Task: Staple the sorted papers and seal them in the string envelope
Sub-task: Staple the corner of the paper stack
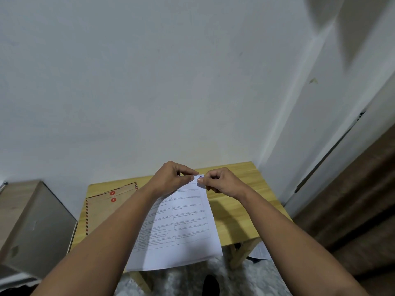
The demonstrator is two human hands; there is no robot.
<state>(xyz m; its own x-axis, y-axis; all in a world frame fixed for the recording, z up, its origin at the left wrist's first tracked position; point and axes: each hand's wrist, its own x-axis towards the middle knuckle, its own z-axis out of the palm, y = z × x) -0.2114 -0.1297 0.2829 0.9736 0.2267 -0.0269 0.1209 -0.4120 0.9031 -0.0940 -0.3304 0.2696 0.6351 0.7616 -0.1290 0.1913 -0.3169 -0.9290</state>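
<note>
A stack of printed white papers [188, 227] lies on the small wooden table [245, 210], its near edge hanging over the table's front. My left hand [173, 176] pinches the papers' far top edge. My right hand [220, 182] is curled around a small blue object [200, 180], likely a stapler, right at the papers' top right corner; most of it is hidden by my fingers. A brown string envelope [102, 210] with a striped border and two red button discs lies flat on the table's left side.
A grey-brown cabinet [32, 227] stands to the table's left. A white wall rises right behind the table. A brown wooden panel [352, 206] stands to the right. A pale patterned floor [188, 280] shows below, with a sheet of paper [258, 252] under the table's right corner.
</note>
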